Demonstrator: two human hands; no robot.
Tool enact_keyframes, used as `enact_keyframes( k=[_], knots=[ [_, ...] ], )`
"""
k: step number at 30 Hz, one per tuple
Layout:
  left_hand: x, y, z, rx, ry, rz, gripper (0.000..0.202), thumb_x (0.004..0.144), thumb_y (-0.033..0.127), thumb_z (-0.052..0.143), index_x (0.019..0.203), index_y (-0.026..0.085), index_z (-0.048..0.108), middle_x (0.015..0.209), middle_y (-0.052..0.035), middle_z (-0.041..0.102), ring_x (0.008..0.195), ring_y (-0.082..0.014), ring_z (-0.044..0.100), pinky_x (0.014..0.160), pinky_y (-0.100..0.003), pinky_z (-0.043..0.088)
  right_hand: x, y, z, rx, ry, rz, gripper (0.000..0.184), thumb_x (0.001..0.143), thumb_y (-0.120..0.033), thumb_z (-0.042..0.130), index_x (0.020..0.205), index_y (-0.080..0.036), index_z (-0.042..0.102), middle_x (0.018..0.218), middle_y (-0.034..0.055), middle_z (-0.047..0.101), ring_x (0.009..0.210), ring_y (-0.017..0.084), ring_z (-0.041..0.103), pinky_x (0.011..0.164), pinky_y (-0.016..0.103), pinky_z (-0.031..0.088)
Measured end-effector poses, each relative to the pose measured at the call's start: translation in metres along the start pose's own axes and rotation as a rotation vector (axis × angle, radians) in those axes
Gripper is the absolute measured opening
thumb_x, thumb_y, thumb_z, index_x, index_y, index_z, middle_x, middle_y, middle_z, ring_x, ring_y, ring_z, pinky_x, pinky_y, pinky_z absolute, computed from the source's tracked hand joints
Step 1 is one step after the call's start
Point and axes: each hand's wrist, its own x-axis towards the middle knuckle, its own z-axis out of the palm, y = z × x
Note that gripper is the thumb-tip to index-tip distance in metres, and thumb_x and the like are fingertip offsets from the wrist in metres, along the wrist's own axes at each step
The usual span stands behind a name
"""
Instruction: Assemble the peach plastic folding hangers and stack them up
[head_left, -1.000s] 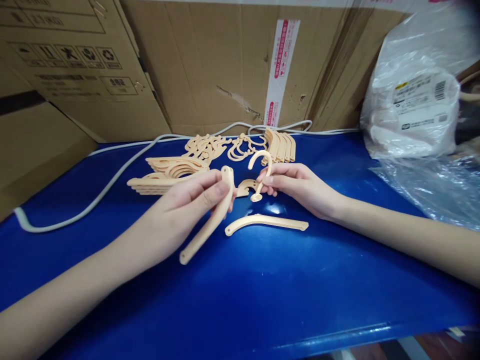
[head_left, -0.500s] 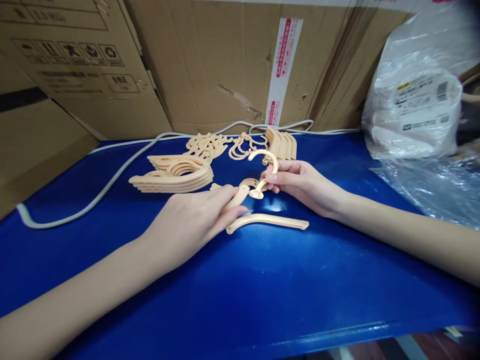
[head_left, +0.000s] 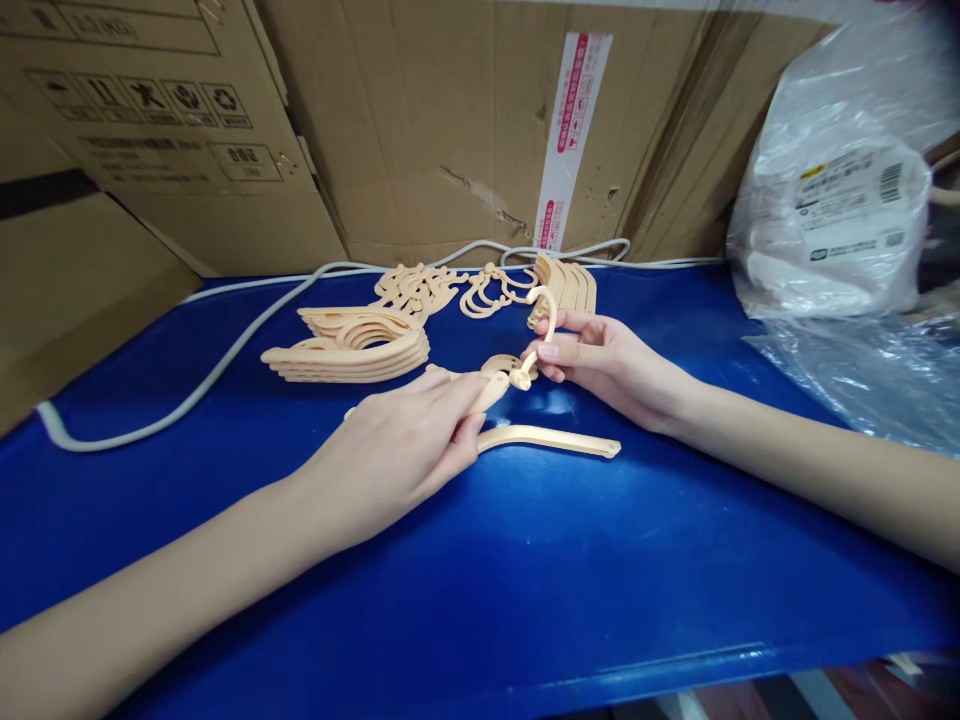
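My left hand [head_left: 409,435] is closed around a beige plastic hanger arm [head_left: 491,392], whose holed end sticks out past the fingertips. Between thumb and fingers of my right hand [head_left: 607,360] is a beige hanger hook [head_left: 551,320], its curve upward and its round base close to the arm's end; whether they touch I cannot tell. Another hanger arm [head_left: 551,437] lies on the blue table just in front, its left end hidden by my left hand. Behind both hands lies a curved beige piece [head_left: 499,366], partly covered.
Stacked beige hanger pieces [head_left: 352,350] lie left of centre. Farther back are a heap of beige parts [head_left: 416,290], several loose hooks [head_left: 484,297] and a row of arms [head_left: 574,285]. A white cable [head_left: 255,325] runs along cardboard boxes [head_left: 450,130]. Plastic-wrapped goods [head_left: 832,220] stand right.
My right hand has turned the hook, so its base now faces more toward me. My left hand has shifted slightly, covering the loose arm's left end.
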Motion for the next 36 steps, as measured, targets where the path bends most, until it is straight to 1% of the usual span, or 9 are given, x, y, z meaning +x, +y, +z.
enact_keyframes(
  k=[4, 7, 11, 15, 20, 23, 29, 33, 36],
  knots=[
    [-0.0012, 0.0005, -0.0001, 0.001, -0.024, 0.008, 0.025, 0.101, 0.020, 0.036, 0.105, 0.015, 0.061, 0.098, -0.0071, 0.066, 0.084, -0.0203, 0.063, 0.071, -0.031, 0.047, 0.0003, 0.0005, -0.0003, -0.032, -0.010, 0.000, 0.039, 0.066, -0.027, 0.091, 0.092, -0.017, 0.064, 0.071, -0.0028, 0.069, 0.064, 0.009, 0.055, 0.063, 0.025, 0.039],
    [-0.0008, 0.0005, 0.0001, 0.011, -0.007, 0.067, 0.027, 0.101, 0.018, 0.036, 0.109, 0.013, 0.061, 0.102, -0.0085, 0.067, 0.088, -0.0210, 0.064, 0.073, -0.032, 0.049, 0.0008, 0.0010, -0.0010, -0.056, -0.014, 0.007, 0.040, 0.066, -0.028, 0.091, 0.093, -0.017, 0.064, 0.070, -0.0038, 0.067, 0.064, 0.009, 0.054, 0.063, 0.026, 0.039],
    [0.0007, 0.0005, 0.0009, 0.053, 0.031, 0.157, 0.031, 0.104, 0.018, 0.032, 0.113, 0.011, 0.061, 0.103, -0.0098, 0.068, 0.090, -0.0218, 0.064, 0.078, -0.033, 0.051, 0.0018, 0.0018, -0.0016, -0.090, -0.028, 0.014, 0.039, 0.066, -0.028, 0.090, 0.094, -0.017, 0.065, 0.068, -0.0049, 0.065, 0.061, 0.008, 0.052, 0.063, 0.026, 0.041],
    [-0.0004, 0.0002, 0.0025, 0.155, 0.101, 0.255, 0.033, 0.104, 0.014, 0.031, 0.118, 0.008, 0.060, 0.104, -0.0110, 0.069, 0.091, -0.0220, 0.064, 0.081, -0.033, 0.053, 0.0016, 0.0034, -0.0016, -0.098, -0.033, 0.026, 0.038, 0.065, -0.025, 0.090, 0.093, -0.016, 0.067, 0.071, -0.0033, 0.068, 0.062, 0.008, 0.055, 0.063, 0.025, 0.044],
    [-0.0022, -0.0026, 0.0075, 0.317, 0.144, 0.342, 0.029, 0.102, 0.009, 0.035, 0.115, 0.003, 0.060, 0.101, -0.0146, 0.071, 0.093, -0.0242, 0.065, 0.085, -0.035, 0.055, -0.0005, 0.0068, -0.0032, -0.087, -0.026, 0.007, 0.029, 0.071, -0.022, 0.086, 0.094, -0.016, 0.069, 0.075, -0.0021, 0.072, 0.070, 0.008, 0.062, 0.070, 0.023, 0.048],
    [-0.0021, -0.0041, 0.0094, 0.398, 0.173, 0.384, 0.029, 0.101, 0.007, 0.037, 0.114, 0.000, 0.061, 0.098, -0.0158, 0.072, 0.090, -0.0261, 0.066, 0.083, -0.037, 0.056, -0.0014, 0.0079, -0.0039, -0.105, -0.011, -0.005, 0.030, 0.071, -0.022, 0.087, 0.094, -0.017, 0.070, 0.076, -0.0023, 0.073, 0.070, 0.009, 0.064, 0.072, 0.024, 0.049],
    [-0.0018, -0.0024, 0.0079, 0.500, 0.180, 0.387, 0.033, 0.100, 0.006, 0.035, 0.114, 0.000, 0.064, 0.092, -0.0149, 0.074, 0.089, -0.0275, 0.069, 0.079, -0.037, 0.058, -0.0029, 0.0082, -0.0029, -0.116, 0.004, -0.026, 0.031, 0.069, -0.023, 0.089, 0.090, -0.018, 0.067, 0.076, -0.0031, 0.073, 0.071, 0.010, 0.067, 0.078, 0.025, 0.052],
    [-0.0017, -0.0011, 0.0079, 0.528, 0.143, 0.373, 0.033, 0.098, 0.003, 0.036, 0.112, -0.001, 0.066, 0.086, -0.0147, 0.073, 0.088, -0.0285, 0.071, 0.076, -0.037, 0.058, -0.0039, 0.0070, -0.0004, -0.132, 0.022, -0.023, 0.035, 0.065, -0.020, 0.090, 0.089, -0.018, 0.065, 0.075, -0.0033, 0.074, 0.071, 0.009, 0.068, 0.078, 0.024, 0.053],
    [-0.0020, -0.0023, 0.0089, 0.547, 0.144, 0.357, 0.035, 0.099, 0.005, 0.035, 0.114, -0.001, 0.066, 0.084, -0.0150, 0.073, 0.089, -0.0284, 0.071, 0.076, -0.036, 0.057, -0.0046, 0.0058, 0.0011, -0.148, 0.046, -0.039, 0.037, 0.062, -0.017, 0.091, 0.087, -0.018, 0.064, 0.075, -0.0033, 0.073, 0.072, 0.011, 0.069, 0.079, 0.025, 0.053]
  ],
)
